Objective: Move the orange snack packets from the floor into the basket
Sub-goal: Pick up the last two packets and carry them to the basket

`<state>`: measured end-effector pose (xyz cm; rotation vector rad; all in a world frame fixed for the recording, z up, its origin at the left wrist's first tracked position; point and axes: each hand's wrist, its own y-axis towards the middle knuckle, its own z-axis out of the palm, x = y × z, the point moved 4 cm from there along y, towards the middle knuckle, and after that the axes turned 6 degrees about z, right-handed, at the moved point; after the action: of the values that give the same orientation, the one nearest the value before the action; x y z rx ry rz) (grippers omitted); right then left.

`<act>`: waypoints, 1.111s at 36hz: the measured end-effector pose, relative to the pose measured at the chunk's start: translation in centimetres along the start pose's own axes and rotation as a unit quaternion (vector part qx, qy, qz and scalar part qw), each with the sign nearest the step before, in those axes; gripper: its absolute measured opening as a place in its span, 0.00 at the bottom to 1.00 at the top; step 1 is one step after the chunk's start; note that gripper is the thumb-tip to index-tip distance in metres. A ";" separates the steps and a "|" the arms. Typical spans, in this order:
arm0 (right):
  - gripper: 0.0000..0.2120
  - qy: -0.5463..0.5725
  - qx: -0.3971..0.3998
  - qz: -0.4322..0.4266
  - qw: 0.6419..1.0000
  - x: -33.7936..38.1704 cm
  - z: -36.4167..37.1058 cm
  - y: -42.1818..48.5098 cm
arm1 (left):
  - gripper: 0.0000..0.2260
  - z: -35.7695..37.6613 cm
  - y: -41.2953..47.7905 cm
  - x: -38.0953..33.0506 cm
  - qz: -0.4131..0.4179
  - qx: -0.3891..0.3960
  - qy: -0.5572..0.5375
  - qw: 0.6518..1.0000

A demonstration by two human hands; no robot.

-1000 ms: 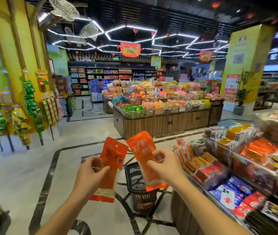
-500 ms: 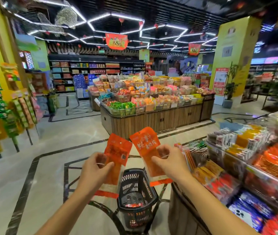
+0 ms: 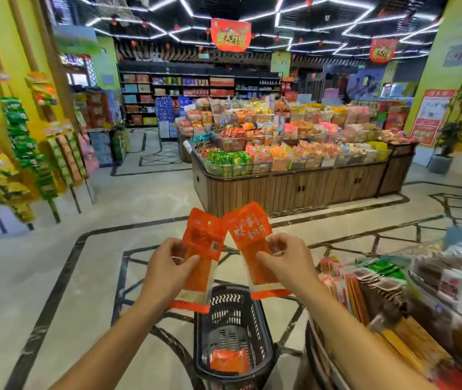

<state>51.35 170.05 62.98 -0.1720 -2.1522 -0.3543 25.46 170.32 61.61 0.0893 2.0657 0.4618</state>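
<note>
My left hand (image 3: pixel 169 267) holds an orange snack packet (image 3: pixel 203 243) upright, its printed back facing me. My right hand (image 3: pixel 287 264) grips a second orange snack packet (image 3: pixel 249 235) with white lettering; the two packets' top corners nearly touch. Both are held above the far end of a black plastic basket (image 3: pixel 263 327) that stands on the floor between my forearms. An orange packet (image 3: pixel 228 360) lies inside the basket on its bottom.
A wooden display island (image 3: pixel 294 187) piled with snacks stands ahead. A display stand with snack packs (image 3: pixel 393 305) is close on my right. Hanging snack racks (image 3: pixel 24 153) line the yellow wall on the left. Pale tiled floor (image 3: pixel 55 263) lies to the left of the basket.
The view has tilted down and swung left, so more of the basket and the packet inside it shows. My hands have drawn the two packets closer together over the basket.
</note>
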 end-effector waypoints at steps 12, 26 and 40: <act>0.12 -0.011 0.022 0.052 0.998 -6.1 9.5 14.8 | 0.12 8.2 13.3 10.6 -0.061 0.050 -0.032 0.996; 0.10 0.009 0.104 0.200 0.974 -19.8 19.8 26.2 | 0.16 21.4 21.5 23.5 -0.237 0.138 -0.056 0.960; 0.16 -0.026 0.215 0.376 0.901 -52.1 41.5 25.5 | 0.04 42.2 12.2 53.0 -0.398 0.122 0.121 0.901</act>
<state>55.04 207.89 2.68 -0.7305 -1.9782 0.5722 32.21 206.88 3.71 -0.6753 2.1739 -0.3102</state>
